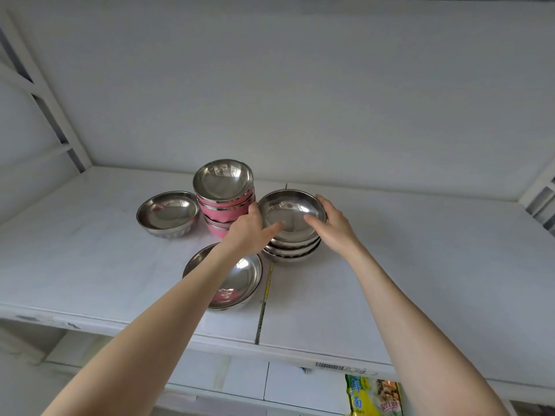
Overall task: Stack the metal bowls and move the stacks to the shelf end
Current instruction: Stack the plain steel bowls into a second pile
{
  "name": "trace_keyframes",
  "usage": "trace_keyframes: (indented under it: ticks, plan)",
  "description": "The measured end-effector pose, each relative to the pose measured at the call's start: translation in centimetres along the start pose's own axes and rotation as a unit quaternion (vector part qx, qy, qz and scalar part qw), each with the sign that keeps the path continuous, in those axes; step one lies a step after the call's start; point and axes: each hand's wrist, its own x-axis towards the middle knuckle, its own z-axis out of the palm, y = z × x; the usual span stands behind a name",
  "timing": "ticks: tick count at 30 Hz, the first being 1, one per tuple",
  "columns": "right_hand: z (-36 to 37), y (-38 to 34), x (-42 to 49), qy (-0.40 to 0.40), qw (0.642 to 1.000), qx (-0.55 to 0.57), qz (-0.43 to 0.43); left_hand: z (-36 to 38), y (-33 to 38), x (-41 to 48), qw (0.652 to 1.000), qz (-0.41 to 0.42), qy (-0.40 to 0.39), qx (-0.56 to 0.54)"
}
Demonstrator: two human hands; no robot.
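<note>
A short stack of plain metal bowls (292,249) stands in the middle of the white shelf (420,280). Its top bowl (289,210) is gripped from both sides: my left hand (250,228) on the left rim, thumb inside, and my right hand (329,222) on the right rim. Just behind on the left rises a taller stack of pink-sided metal bowls (223,202). A single metal bowl (168,213) sits further left. Another single bowl (237,280) lies nearer me, partly hidden under my left forearm.
A white back wall closes the shelf, with white frame posts at the left end (45,94) and right end (537,190). A yellow strip lies in the seam (267,286) between shelf boards. Below the front edge hangs a yellow-green food packet (372,396).
</note>
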Motion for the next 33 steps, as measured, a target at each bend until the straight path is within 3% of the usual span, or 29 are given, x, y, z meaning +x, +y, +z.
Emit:
trace_keyframes:
  ticks: [9,16,20,24,33]
  plan:
    - [0.5,0.7,0.3,-0.032,0.998,-0.046,0.005,0.1,-0.5,-0.3,0.996,0.010,0.019,0.089]
    - [-0.1,0.7,-1.9,0.019,0.992,-0.121,-0.037,-0.9,-1.0,-2.4,0.991,0.028,0.043,0.121]
    - [-0.3,0.2,-4.5,0.081,0.951,-0.269,-0.126,-1.7,-1.3,-4.9,0.965,0.065,0.100,0.233]
    - [0.1,-0.8,-7.1,0.121,0.912,-0.360,-0.157,-2.9,-2.1,-7.0,0.926,0.133,0.168,0.312]
    - [4.0,-4.9,-12.5,0.146,0.883,-0.421,-0.145,-6.3,-6.3,-10.5,0.902,0.179,0.187,0.345]
